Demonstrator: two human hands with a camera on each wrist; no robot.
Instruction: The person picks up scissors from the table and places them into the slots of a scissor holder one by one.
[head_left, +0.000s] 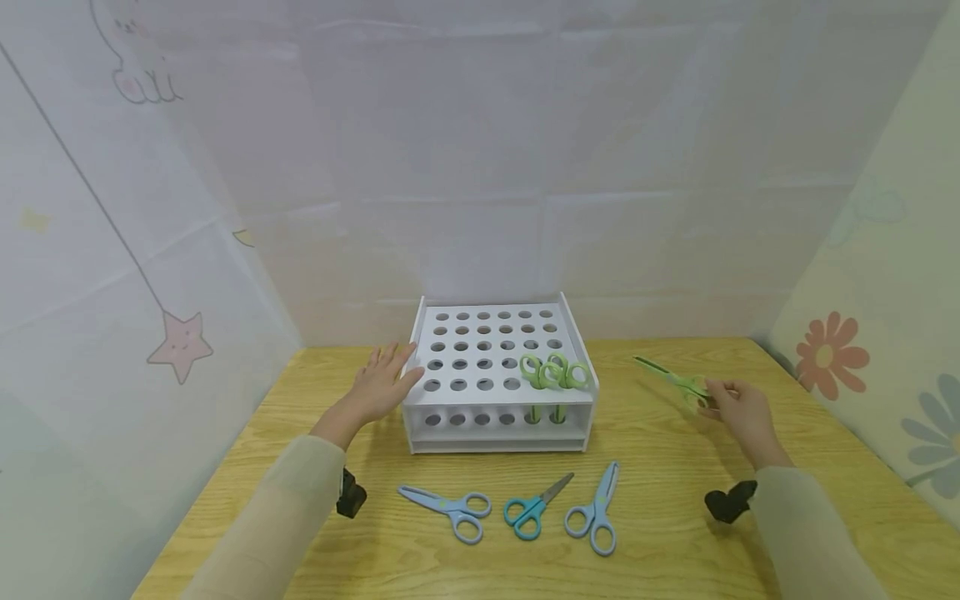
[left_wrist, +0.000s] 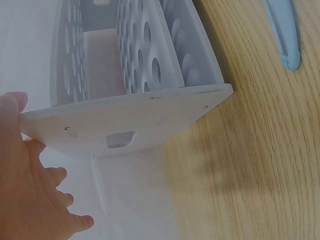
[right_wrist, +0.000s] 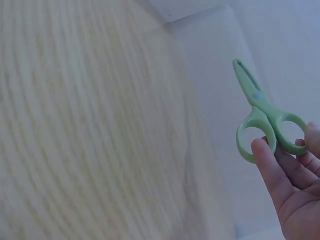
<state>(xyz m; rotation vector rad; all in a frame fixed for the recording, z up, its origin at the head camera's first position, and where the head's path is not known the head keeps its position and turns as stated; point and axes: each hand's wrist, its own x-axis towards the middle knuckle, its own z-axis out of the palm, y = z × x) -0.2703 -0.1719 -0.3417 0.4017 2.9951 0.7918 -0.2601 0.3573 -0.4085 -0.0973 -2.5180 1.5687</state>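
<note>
My right hand [head_left: 744,414] holds a pair of green scissors [head_left: 678,382] by the finger loops, above the table at the right. Its blades point up and left, and both loops show in the right wrist view. On the left, my left hand [head_left: 377,385] rests against the side of a white rack [head_left: 480,398] full of round holes, its fingers spread. In the left wrist view the thumb touches the edge of the rack's side panel [left_wrist: 120,117]. Two pairs of green scissors [head_left: 564,373] stand handles up in the rack's front right holes.
In front of the rack lie blue scissors [head_left: 450,504], teal scissors [head_left: 534,507] with metal blades, and another pair of blue scissors [head_left: 597,510]. The wooden table [head_left: 660,533] meets a pale cloth backdrop [head_left: 465,167] at the back and sides.
</note>
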